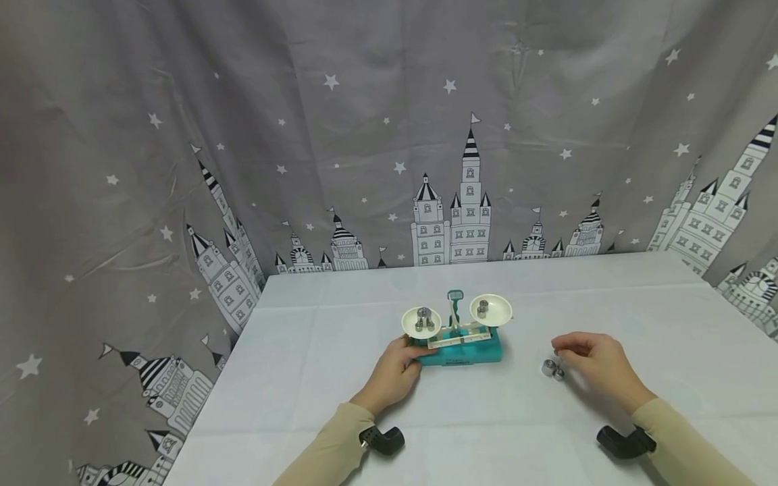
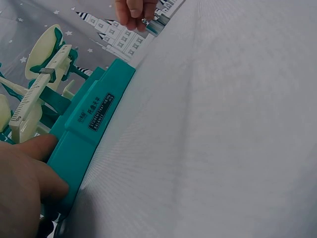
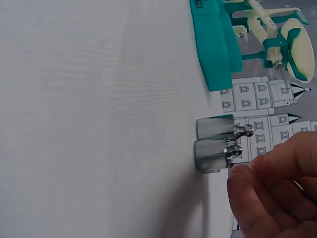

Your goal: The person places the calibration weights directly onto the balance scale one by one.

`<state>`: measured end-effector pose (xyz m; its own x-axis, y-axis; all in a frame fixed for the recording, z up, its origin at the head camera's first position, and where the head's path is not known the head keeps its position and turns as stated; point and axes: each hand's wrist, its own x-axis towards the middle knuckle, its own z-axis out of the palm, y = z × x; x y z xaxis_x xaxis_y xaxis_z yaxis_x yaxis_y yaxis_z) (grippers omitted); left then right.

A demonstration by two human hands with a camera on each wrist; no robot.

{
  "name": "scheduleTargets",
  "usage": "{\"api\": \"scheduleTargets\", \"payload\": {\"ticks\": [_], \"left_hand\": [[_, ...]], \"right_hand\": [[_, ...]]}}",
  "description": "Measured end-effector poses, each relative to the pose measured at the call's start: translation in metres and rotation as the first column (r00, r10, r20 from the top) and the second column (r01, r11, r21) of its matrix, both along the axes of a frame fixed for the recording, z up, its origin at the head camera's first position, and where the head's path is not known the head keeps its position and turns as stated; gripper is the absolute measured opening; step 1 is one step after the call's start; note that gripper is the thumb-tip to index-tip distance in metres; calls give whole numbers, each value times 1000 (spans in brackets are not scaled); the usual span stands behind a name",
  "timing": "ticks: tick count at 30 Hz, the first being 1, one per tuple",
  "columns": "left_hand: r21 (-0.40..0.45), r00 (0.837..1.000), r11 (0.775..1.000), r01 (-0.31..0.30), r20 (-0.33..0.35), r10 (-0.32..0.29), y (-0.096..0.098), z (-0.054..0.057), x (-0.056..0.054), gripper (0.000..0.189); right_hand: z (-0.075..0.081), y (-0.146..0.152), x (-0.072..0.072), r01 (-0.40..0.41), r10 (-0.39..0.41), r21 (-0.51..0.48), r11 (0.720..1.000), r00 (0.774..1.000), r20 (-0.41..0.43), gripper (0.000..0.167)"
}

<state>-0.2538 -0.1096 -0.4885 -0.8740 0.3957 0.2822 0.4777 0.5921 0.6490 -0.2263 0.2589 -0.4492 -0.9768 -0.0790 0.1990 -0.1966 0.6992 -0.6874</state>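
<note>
A teal balance scale (image 1: 464, 351) stands on the table, its beam slanting down toward the left. Several metal weights (image 1: 423, 317) sit in its left cream pan (image 1: 410, 329); the right pan (image 1: 500, 312), higher, carries smaller metal pieces (image 1: 483, 308). My left hand (image 1: 392, 374) grips the left end of the teal base (image 2: 94, 114), thumb and finger at its front. On the table right of the scale, a few knobbed cylindrical weights (image 3: 213, 153) stand together. My right hand (image 1: 598, 361) hovers beside them, fingers loosely bent, fingertips close to a small knob; nothing visible lies between them.
A white cloth covers the table (image 1: 304, 378). Behind it and along the left hangs a grey curtain (image 1: 365, 101) printed with castles and stars. Black camera mounts (image 1: 384, 440) are strapped to both wrists.
</note>
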Motion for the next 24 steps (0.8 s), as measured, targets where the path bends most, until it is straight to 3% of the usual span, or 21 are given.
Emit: {"api": "scheduleTargets", "payload": {"ticks": [15, 24], "left_hand": [[0, 1000, 1000, 1, 11, -1, 0, 1, 1, 40], [-6, 1000, 1000, 3, -3, -3, 0, 0, 0, 42]], "right_hand": [[-12, 3, 1, 21, -22, 48, 999, 1000, 17, 17], [-17, 2, -1, -18, 16, 61, 998, 1000, 27, 24]]}}
